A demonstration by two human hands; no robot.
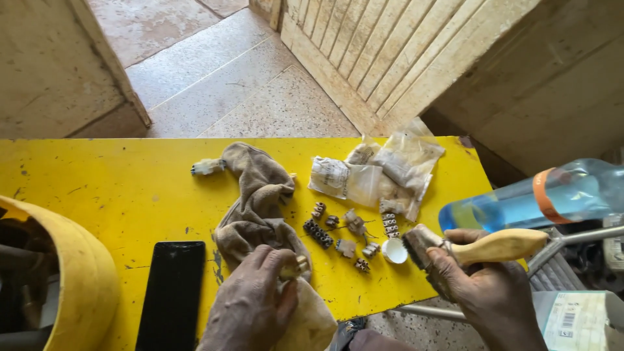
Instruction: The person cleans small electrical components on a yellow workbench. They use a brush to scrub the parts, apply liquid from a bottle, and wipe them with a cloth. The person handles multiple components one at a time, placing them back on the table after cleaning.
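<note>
My left hand (250, 302) pinches a small pale part (298, 266) between thumb and fingers, resting on a crumpled brown rag (257, 195) that lies on the yellow table (97, 188). My right hand (484, 289) grips a brush with a pale wooden handle (494, 247), its dark bristles (419, 246) pointing left, near a small white cap (394, 251). Between the hands lie several small terminal connector blocks (338, 234), dark and pale, scattered on the table.
Clear plastic bags (377, 172) with parts lie at the table's far right. A black phone (172, 292) lies at the near left beside a yellow helmet-like shell (71, 273). A blue-tinted plastic bottle (539, 198) lies at the right. Stone floor and a wooden door are beyond.
</note>
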